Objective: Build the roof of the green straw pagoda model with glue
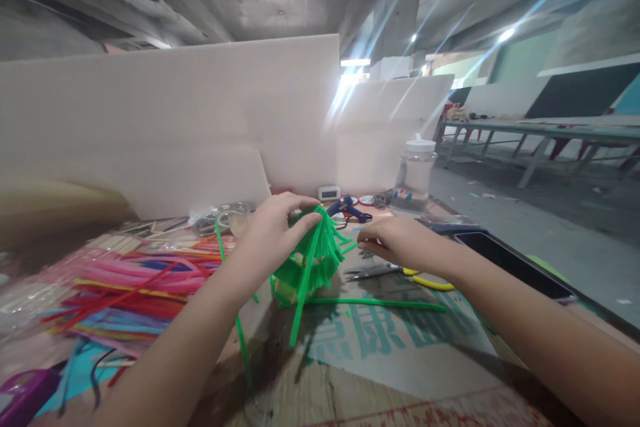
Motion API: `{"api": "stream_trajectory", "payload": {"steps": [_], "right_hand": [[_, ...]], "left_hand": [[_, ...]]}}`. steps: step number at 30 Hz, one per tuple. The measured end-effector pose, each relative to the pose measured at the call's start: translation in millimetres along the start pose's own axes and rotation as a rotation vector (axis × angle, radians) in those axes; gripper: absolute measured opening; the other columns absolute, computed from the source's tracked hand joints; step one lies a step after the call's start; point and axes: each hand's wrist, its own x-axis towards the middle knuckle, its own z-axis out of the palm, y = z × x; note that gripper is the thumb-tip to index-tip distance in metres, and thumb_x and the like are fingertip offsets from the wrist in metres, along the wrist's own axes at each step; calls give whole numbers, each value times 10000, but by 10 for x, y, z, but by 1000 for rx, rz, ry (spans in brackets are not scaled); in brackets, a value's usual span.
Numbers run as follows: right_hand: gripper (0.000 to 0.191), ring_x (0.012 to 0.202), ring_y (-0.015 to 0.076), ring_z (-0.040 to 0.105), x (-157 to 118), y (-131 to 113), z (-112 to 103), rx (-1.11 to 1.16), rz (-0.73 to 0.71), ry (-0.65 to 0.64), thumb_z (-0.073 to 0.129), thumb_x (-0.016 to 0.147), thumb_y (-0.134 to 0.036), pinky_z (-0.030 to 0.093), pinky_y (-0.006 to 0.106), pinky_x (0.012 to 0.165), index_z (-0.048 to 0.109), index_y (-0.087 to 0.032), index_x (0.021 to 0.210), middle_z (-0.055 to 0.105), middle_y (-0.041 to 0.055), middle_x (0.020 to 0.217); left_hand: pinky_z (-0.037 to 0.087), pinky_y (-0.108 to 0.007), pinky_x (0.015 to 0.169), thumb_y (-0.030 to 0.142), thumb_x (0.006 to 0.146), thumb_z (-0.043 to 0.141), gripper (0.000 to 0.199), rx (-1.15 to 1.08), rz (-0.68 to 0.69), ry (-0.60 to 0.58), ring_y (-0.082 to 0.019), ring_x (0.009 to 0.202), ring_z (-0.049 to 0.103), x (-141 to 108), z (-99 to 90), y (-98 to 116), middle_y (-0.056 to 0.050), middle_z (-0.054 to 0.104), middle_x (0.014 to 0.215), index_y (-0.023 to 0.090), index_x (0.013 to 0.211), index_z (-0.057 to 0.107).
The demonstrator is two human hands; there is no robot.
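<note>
A green craft piece made of pipe cleaners stands on the table in front of me, its strands fanned downward from a gathered top. My left hand grips that top between thumb and fingers. One long green strand hangs down its front. On the right, my right hand is closed with its fingertips together at the end of a short green pipe cleaner that sticks out from the piece. A loose green pipe cleaner lies just in front, on printed paper.
Scissors with yellow handles lie under my right hand. Behind are a blue glue gun, a small white device and a clear bottle. A phone lies right; coloured pipe cleaners are heaped left. White boards stand behind.
</note>
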Motion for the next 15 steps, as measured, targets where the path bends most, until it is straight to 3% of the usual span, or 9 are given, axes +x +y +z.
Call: {"api": "stream_trajectory", "payload": {"steps": [8, 15], "right_hand": [[302, 679, 155, 588, -8, 24, 22, -18, 2, -9, 450, 980, -309, 333, 260, 605, 703, -180, 878, 702, 62, 804], [277, 751, 198, 652, -5, 239, 30, -95, 132, -9, 473, 956, -329, 355, 270, 626, 725, -218, 981, 749, 64, 874]], "left_hand": [[488, -369, 884, 406, 901, 558, 278, -17, -49, -2, -241, 976, 644, 19, -35, -24, -42, 726, 1059, 249, 1069, 712], [510, -353, 876, 491, 913, 514, 407, -223, -109, -31, -235, 979, 665, 133, 23, -408, -72, 725, 1108, 208, 1150, 686]]}}
